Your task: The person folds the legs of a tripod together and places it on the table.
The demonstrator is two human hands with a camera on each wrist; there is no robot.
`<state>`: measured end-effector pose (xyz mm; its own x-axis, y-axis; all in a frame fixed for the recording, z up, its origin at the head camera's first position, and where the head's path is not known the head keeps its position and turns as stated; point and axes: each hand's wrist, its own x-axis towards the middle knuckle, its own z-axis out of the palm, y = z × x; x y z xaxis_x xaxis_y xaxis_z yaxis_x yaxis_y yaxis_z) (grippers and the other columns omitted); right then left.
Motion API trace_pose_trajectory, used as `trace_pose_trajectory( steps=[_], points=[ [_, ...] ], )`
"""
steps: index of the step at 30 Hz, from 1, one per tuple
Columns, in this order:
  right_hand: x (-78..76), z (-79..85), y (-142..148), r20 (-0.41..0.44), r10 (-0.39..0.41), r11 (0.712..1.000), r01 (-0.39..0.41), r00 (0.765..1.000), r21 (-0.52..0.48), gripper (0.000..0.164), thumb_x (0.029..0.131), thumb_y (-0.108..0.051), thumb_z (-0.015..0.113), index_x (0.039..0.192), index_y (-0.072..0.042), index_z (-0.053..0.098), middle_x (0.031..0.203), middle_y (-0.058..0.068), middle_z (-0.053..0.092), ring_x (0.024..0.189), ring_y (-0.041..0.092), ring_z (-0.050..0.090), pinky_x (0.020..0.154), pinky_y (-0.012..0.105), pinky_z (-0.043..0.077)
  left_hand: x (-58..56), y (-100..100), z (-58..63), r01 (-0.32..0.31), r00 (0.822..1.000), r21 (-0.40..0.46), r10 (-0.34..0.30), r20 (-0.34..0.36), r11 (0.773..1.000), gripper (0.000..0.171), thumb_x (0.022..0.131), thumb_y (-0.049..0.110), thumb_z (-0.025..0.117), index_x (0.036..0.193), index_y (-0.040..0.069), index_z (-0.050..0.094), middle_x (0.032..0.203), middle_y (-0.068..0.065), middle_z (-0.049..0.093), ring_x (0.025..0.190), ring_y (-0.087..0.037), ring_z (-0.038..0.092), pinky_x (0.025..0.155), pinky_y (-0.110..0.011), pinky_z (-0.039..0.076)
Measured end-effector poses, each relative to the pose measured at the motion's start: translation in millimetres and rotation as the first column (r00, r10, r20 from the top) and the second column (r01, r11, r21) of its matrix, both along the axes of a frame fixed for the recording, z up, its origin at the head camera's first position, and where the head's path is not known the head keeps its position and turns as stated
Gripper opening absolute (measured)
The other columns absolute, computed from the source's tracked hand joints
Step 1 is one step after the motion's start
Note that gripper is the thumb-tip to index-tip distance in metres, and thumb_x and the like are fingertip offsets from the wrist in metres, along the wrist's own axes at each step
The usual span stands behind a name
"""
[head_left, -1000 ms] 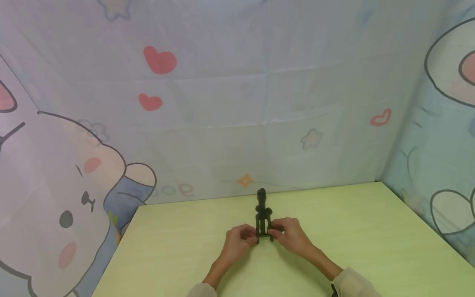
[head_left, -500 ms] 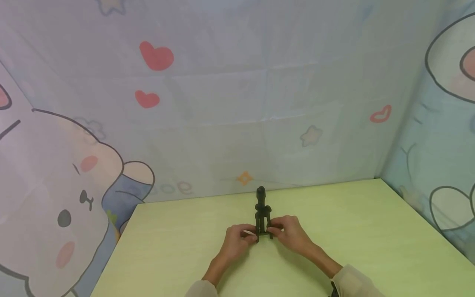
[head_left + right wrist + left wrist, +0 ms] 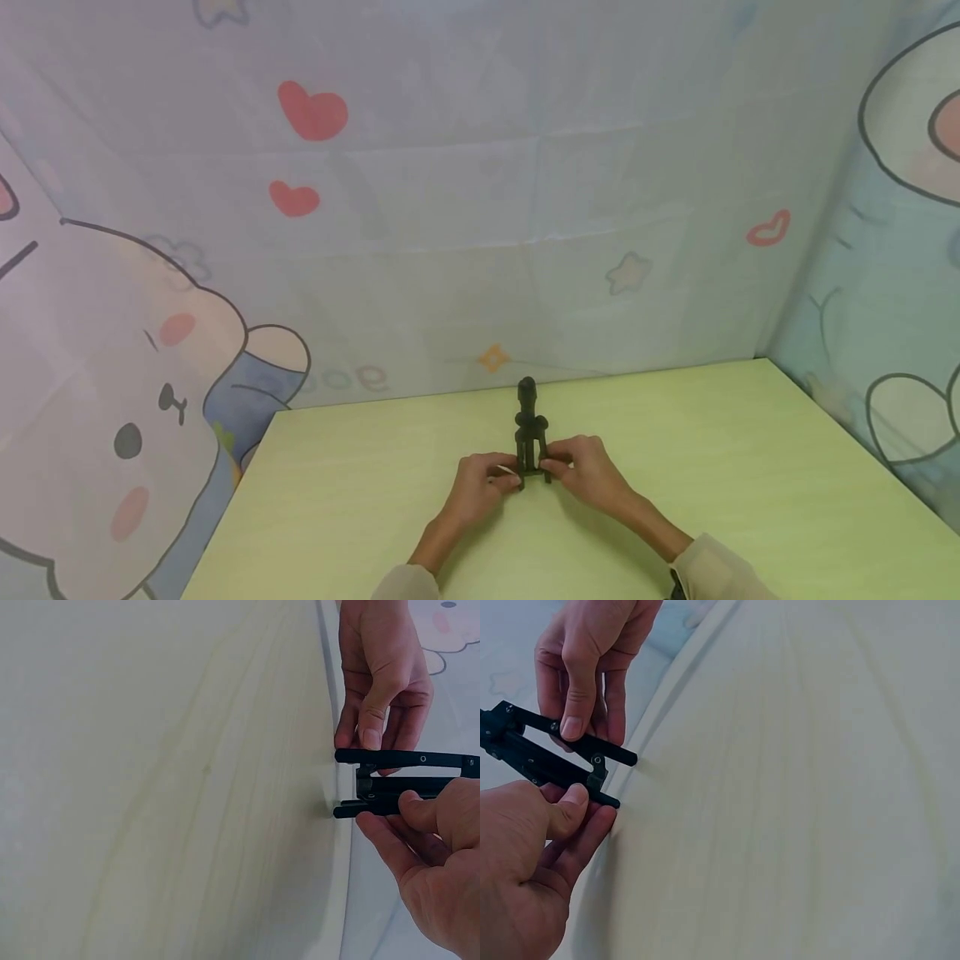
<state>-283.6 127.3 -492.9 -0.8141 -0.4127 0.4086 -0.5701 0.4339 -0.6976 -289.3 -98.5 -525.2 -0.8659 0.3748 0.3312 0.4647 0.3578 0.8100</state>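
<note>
A small black tripod stands upright at the middle of the table, its legs slightly spread and joined by braces near the bottom. My left hand pinches the lower part of the left leg between thumb and fingers. On the other side, my right hand pinches the right leg in the same way. Close up in the left wrist view, the tripod's legs show screws and a small hinged brace. The right wrist view shows both leg ends of the tripod with a hand at each.
The pale yellow-green table reaches back to a cloth backdrop printed with hearts, stars and cartoon animals. Cloth walls also rise at the left and right. A dark band shows at the right sleeve's cuff.
The head view has shifted a little, so the backdrop sits slightly higher and further left. Both hands keep their hold on the tripod legs, with hardly any movement.
</note>
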Motion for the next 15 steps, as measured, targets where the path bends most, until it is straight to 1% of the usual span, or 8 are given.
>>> trace_pose_trajectory(
  steps=[8, 12, 15],
  points=[
    [-0.7, 0.8, 1.7, 0.003, -0.024, 1.0, 0.024, 1.0, 0.012, 0.011, 0.094, 0.001, 0.074, 0.101, -0.002, 0.082, 0.094, 0.008, 0.079, 0.085, 0.021, 0.077, 0.069, 0.025, 0.059, -1.1, 4.8, -2.0, 0.0, 0.999, 0.037, 0.002, -0.048, 0.999, 0.02, 0.089, -0.008, 0.076, 0.107, -0.002, 0.079, 0.098, -0.013, 0.077, 0.086, -0.024, 0.077, 0.078, -0.023, 0.06],
    [1.1, 1.2, 1.1, 0.007, -0.021, 1.0, 0.021, 1.0, 0.004, 0.01, 0.094, 0.0, 0.074, 0.1, -0.003, 0.082, 0.093, 0.008, 0.079, 0.085, 0.023, 0.077, 0.07, 0.026, 0.06, -0.7, 6.2, -2.0, -0.02, 0.997, 0.023, 0.022, -0.072, 1.0, 0.017, 0.089, -0.005, 0.077, 0.106, 0.0, 0.08, 0.097, -0.012, 0.078, 0.086, -0.023, 0.077, 0.079, -0.024, 0.06],
    [2.3, 1.4, 0.9, 0.007, -0.013, 1.0, 0.013, 1.0, 0.0, 0.01, 0.095, -0.001, 0.074, 0.1, -0.005, 0.082, 0.093, 0.007, 0.079, 0.085, 0.024, 0.077, 0.071, 0.027, 0.06, -0.4, 6.4, -0.6, -0.025, 0.998, 0.01, 0.026, -0.061, 1.0, 0.015, 0.09, -0.004, 0.077, 0.104, 0.001, 0.08, 0.095, -0.01, 0.078, 0.086, -0.022, 0.077, 0.08, -0.025, 0.061]
  ],
)
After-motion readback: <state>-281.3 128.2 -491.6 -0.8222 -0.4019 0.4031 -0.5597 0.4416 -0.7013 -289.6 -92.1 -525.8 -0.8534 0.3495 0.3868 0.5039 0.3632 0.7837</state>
